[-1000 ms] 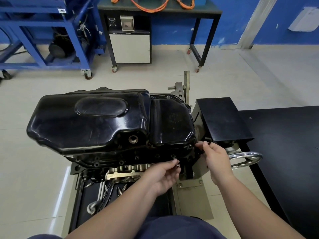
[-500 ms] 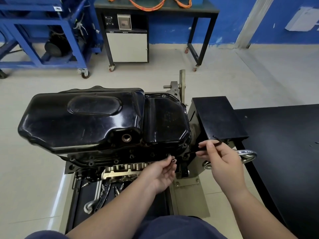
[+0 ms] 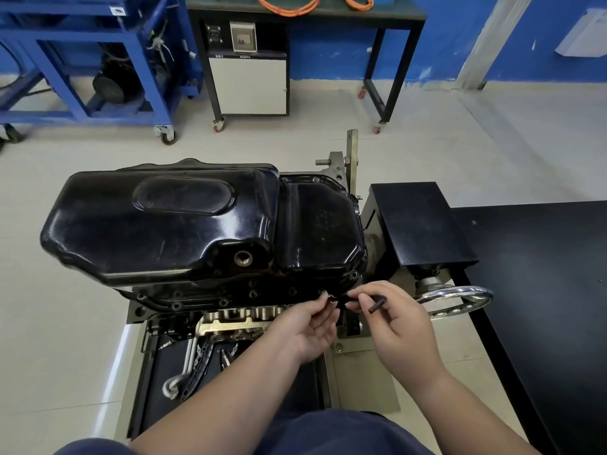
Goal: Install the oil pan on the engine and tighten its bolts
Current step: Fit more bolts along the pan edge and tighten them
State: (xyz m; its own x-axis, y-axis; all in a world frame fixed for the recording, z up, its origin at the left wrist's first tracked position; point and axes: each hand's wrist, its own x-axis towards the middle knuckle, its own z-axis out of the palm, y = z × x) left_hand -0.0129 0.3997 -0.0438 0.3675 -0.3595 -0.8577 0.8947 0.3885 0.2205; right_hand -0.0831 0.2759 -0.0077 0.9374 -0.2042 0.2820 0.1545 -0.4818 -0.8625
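Oil pan (image 3: 184, 231) is seated on the engine (image 3: 230, 318). Left hand (image 3: 305, 326) pinches a bolt (image 3: 332, 299) and right hand (image 3: 397, 320) grips a hex key (image 3: 377, 305), so tightening likely remains.

The pan (image 3: 184, 224) is glossy black with pale glints; its drain hole (image 3: 243, 258) is rusty brown. At 6 o'clock of it the engine (image 3: 236, 318) shows dull silver and brassy metal. The key (image 3: 377, 305) is black. At 3 o'clock the box (image 3: 417, 221) and counter (image 3: 542, 290) are matte black, faintly speckled, and the handwheel (image 3: 460, 298) is bright chrome. The bracket (image 3: 352, 159) and base plate (image 3: 361, 372) are khaki. The wrench (image 3: 188, 356) at 7 o'clock is silver. The floor (image 3: 460, 142) is cream tile. At 12 o'clock the wall (image 3: 328, 50) is blue, the cables (image 3: 282, 9) orange, the cabinet door (image 3: 249, 85) white. At 11 o'clock the cart (image 3: 98, 117) is blue. Clothing (image 3: 328, 431) is navy.
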